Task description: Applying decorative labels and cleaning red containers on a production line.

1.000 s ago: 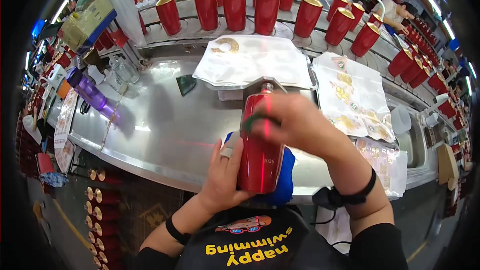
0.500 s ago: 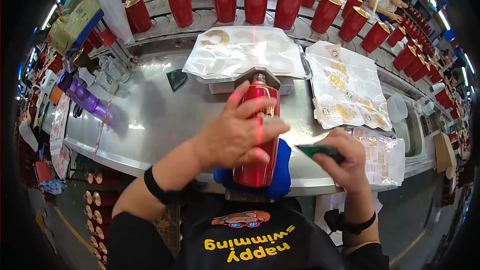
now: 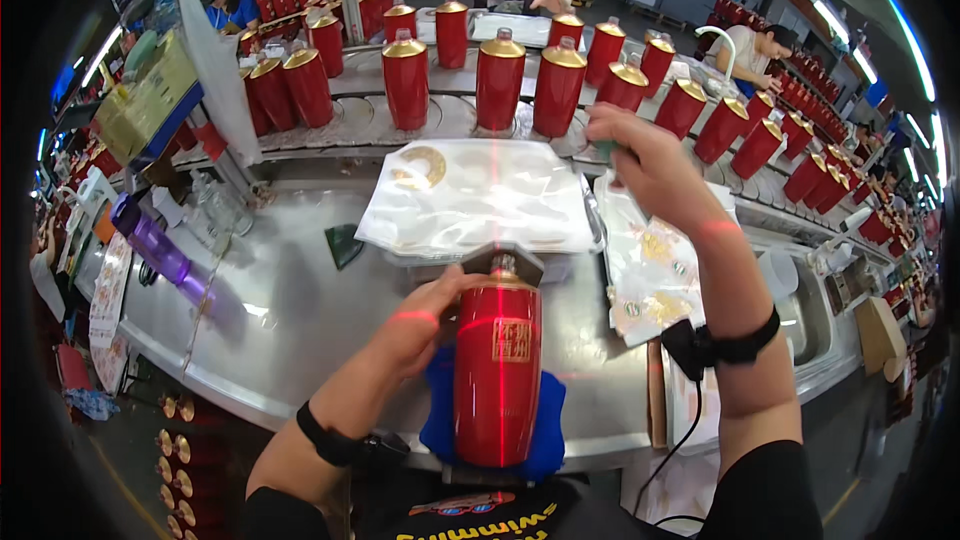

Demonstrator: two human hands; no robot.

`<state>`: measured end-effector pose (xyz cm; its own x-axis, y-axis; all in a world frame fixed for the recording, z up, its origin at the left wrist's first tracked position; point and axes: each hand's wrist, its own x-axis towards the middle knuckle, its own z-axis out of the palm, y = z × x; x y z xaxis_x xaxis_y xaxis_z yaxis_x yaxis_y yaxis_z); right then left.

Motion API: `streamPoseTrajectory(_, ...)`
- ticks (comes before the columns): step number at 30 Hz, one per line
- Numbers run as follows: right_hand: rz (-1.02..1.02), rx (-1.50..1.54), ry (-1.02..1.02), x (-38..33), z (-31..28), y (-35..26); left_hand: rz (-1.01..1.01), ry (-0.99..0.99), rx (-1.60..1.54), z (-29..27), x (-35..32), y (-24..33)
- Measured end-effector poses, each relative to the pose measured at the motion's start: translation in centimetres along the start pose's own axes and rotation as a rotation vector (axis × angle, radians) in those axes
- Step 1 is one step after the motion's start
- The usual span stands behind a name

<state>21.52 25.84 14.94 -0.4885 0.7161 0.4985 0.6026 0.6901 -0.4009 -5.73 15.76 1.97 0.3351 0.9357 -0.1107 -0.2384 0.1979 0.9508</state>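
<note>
Red bottle (image 3: 497, 372) lies on its side at the near edge of the steel bench (image 3: 300, 310), neck pointing away from the person, resting on a blue cloth pad (image 3: 548, 420). Gold square emblem on its upper face; gold collar and a dark cap at the far end. A thin red laser line runs lengthwise over it and on up across the bench.

Left hand (image 3: 425, 325) closed around the bottle's shoulder from the left side, fingers clamped on the red body just below the collar. Black band on that wrist.

Right hand (image 3: 645, 162) raised well clear of the bottle, over the right part of the bench, fingers pinched together on a small dark green thing (image 3: 604, 149); its kind cannot be told. Black wrist strap with a cable hanging down.

Just beyond the bottle's cap: a flat tray under a clear plastic bag with gold parts (image 3: 480, 200), mid-bench. To its right, a second plastic sheet carrying gold labels (image 3: 655, 275). A dark green scrap (image 3: 343, 245) lies left of the tray. Purple bottle (image 3: 160, 252) at the left edge.

Along the far edge, a conveyor row of upright red bottles with gold caps (image 3: 500, 80). Other people work behind it.
</note>
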Motion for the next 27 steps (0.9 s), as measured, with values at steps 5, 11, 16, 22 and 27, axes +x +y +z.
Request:
streamPoseTrajectory(5, 0.199, -0.549, 0.19, 10.3, -0.1, 14.6, -0.327, -0.324, -0.163, 0.8, 4.0, 1.4)
streamPoseTrajectory(11, 0.509, -0.788, -0.036, 17.4, -0.1, 25.8, 0.036, -0.199, 0.17, -1.9, -0.3, 3.5)
streamPoseTrajectory(16, -0.001, -0.414, 0.064, 11.9, 7.5, 18.8, 0.459, 0.15, 0.38, -4.6, -7.8, 4.5)
streamPoseTrajectory(22, -0.172, -0.045, -0.238, -2.1, 17.3, 3.9, 0.601, 0.604, 0.635, -3.7, -21.5, 5.5)
streamPoseTrajectory(27, -0.067, -0.059, -0.336, -5.6, 19.1, 0.3, 0.598, 1.159, 0.509, -7.2, -33.0, 4.7)
